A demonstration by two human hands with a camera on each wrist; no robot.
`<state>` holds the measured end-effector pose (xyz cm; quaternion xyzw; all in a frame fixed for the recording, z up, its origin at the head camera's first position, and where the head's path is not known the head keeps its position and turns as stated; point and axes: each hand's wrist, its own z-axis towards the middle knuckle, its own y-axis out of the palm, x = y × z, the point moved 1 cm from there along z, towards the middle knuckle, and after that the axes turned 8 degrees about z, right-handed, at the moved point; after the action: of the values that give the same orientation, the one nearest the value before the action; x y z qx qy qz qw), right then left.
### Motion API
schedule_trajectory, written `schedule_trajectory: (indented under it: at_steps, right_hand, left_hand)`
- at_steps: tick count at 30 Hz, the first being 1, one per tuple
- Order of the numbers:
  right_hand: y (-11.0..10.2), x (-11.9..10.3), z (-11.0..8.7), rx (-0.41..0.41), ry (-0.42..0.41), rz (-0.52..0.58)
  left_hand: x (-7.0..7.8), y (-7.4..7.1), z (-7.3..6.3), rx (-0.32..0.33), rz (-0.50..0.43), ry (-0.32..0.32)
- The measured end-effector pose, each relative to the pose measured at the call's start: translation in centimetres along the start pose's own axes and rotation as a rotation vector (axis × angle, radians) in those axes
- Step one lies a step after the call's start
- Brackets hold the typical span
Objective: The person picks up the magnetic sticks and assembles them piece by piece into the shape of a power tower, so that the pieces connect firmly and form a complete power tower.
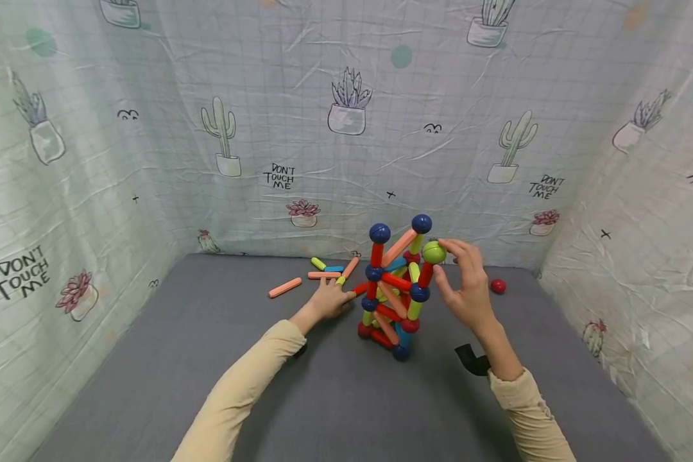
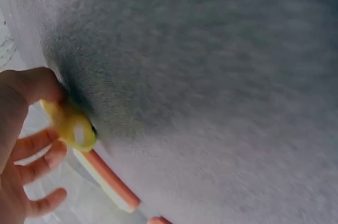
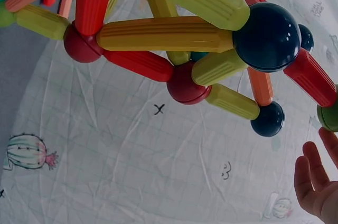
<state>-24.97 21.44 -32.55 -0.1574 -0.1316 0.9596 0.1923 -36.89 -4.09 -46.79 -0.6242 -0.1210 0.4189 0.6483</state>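
A tower of magnetic building sticks and balls (image 1: pixel 389 282) stands on the grey table in the head view. At its upper right, a green ball (image 1: pixel 434 252) tops a red stick (image 1: pixel 425 274). My right hand (image 1: pixel 468 289) touches that ball with its fingertips, thumb lower down by the red stick. The right wrist view shows the ball (image 3: pixel 330 113) at the edge, above loosely bent fingers (image 3: pixel 311 168). Left of the tower, my left hand (image 1: pixel 327 299) reaches among loose sticks. Its thumb and forefinger pinch a yellow-green stick (image 2: pixel 79 131), the other fingers spread.
Beyond the left hand lie loose orange sticks (image 1: pixel 285 287), a blue stick (image 1: pixel 333 269) and a yellow-green stick (image 1: pixel 318 264). One red ball (image 1: pixel 498 285) sits at the back right. A patterned curtain (image 1: pixel 346 160) encloses the table's back and sides.
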Motion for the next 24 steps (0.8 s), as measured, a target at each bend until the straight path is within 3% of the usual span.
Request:
schedule_trajectory:
  at_steps: [6, 11, 14, 17, 24]
  right_hand:
    - [-0.1, 0.1, 0.0, 0.000, 0.000, -0.018]
    - [-0.2, 0.1, 0.0, 0.000, 0.001, -0.023]
    - [-0.2, 0.1, 0.0, -0.001, 0.009, -0.030]
    - [-0.2, 0.2, -0.1, -0.002, 0.017, -0.032]
    - [-0.1, 0.2, 0.0, -0.006, 0.014, -0.021]
  left_hand:
    - [0.2, -1.2, -1.3, -0.067, 0.153, -0.014]
    - [0.1, -1.7, -2.6, -0.166, 0.200, 0.011]
    - [0.0, -1.6, -3.6, -0.129, 0.199, 0.014]
    - [-0.1, -2.0, -4.4, -0.050, 0.188, 0.024]
    - [-0.3, -5.3, -5.5, 0.080, 0.297, 0.036]
